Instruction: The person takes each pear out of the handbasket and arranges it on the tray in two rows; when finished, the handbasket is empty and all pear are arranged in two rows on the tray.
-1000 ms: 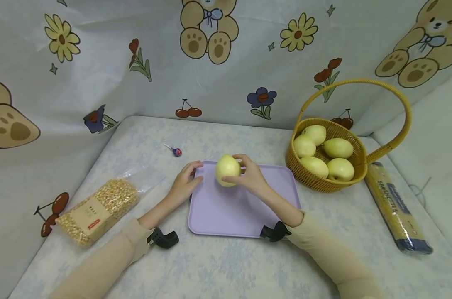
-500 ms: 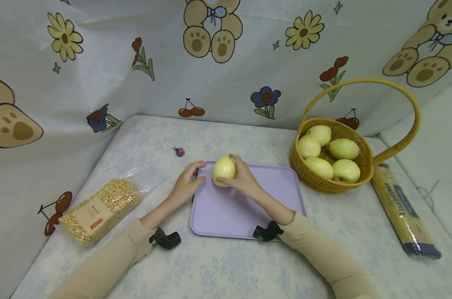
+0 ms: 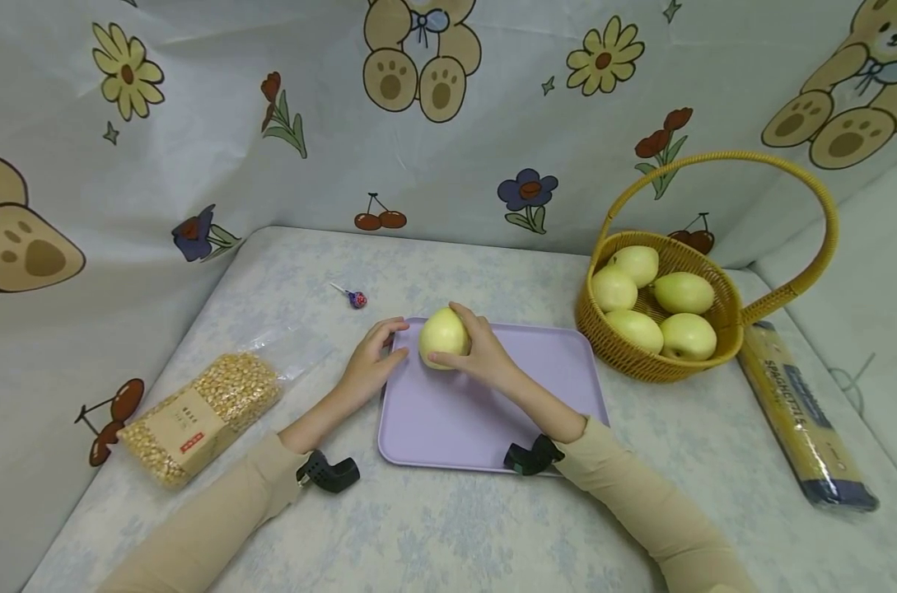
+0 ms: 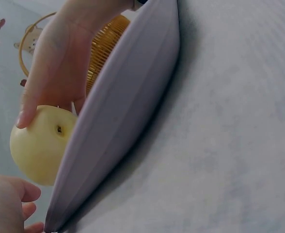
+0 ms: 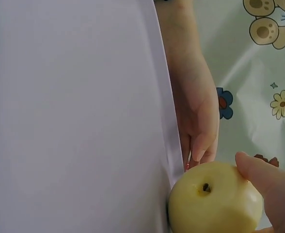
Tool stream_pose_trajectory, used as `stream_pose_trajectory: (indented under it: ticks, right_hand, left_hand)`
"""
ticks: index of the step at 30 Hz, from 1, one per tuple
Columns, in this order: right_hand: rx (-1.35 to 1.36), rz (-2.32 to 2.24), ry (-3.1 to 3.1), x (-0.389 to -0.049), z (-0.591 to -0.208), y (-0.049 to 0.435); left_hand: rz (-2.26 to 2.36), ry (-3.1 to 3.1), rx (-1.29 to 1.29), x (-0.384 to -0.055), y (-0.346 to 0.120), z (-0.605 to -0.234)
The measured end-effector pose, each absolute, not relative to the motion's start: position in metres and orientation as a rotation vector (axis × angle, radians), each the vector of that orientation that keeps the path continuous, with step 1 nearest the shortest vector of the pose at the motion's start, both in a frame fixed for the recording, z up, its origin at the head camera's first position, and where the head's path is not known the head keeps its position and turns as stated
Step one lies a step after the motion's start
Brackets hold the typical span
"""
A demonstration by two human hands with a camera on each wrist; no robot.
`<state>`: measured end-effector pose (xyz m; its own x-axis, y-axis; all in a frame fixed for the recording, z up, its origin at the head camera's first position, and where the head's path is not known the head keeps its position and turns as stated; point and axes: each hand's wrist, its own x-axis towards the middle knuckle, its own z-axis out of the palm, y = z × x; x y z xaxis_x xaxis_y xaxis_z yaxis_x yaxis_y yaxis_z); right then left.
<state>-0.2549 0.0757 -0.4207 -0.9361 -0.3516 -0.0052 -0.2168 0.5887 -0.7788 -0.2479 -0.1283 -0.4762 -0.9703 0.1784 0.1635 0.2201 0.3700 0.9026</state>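
Observation:
A pale yellow pear (image 3: 442, 339) stands at the far left part of the lilac tray (image 3: 478, 420). My right hand (image 3: 483, 352) grips it from the right, thumb at the near side and fingers round the far side. In the right wrist view the pear (image 5: 215, 199) shows its dark-centred dimple, with the thumb on its skin. My left hand (image 3: 370, 362) is at the tray's left edge, with relaxed fingers and its thumb over the rim. It lies apart from the pear. In the left wrist view the tray's rim hides part of the pear (image 4: 38, 145).
A yellow wicker basket (image 3: 604, 346) holding several pears stands at the back right. Beside it lies a spaghetti packet (image 3: 800, 412). A bag of corn kernels (image 3: 203, 416) lies left of the tray, and a wrapped lollipop (image 3: 356, 299) lies behind it.
My right hand has carried the pear slightly left and down toward the tray's left side, then stayed nearly still. The left hand has kept its place at the tray's edge.

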Motion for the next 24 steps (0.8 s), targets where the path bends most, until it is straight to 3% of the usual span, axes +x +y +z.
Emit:
stream_pose_trajectory:
  ticks: [24]
  right_hand:
    - [-0.418, -1.306, 2.556, -0.2586, -0.4185, 0.077]
  left_hand:
    - [-1.705, -2.593, -0.345, -0.2466, -0.1279, -0.473]
